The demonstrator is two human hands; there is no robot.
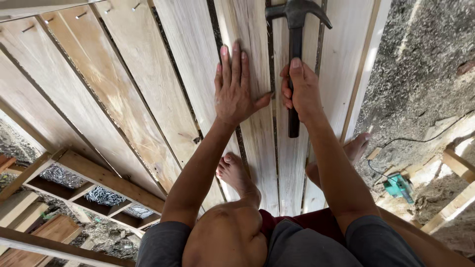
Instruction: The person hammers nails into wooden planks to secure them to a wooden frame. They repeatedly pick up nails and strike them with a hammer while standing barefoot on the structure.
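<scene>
My left hand (236, 86) lies flat, fingers spread, on a pale wooden plank (250, 123) of a slatted panel. My right hand (300, 89) grips the black handle of a claw hammer (295, 29), whose dark head sits near the top edge over the gap beside the neighbouring plank (341, 59). My bare feet (235, 173) rest on the planks below the hands, and my knees show at the bottom.
A wooden tray (94, 190) with compartments of nails sits at the lower left. Several nails stick up from planks at the top left. A green power tool (398, 187) with a black cord lies on the sawdust-covered ground to the right.
</scene>
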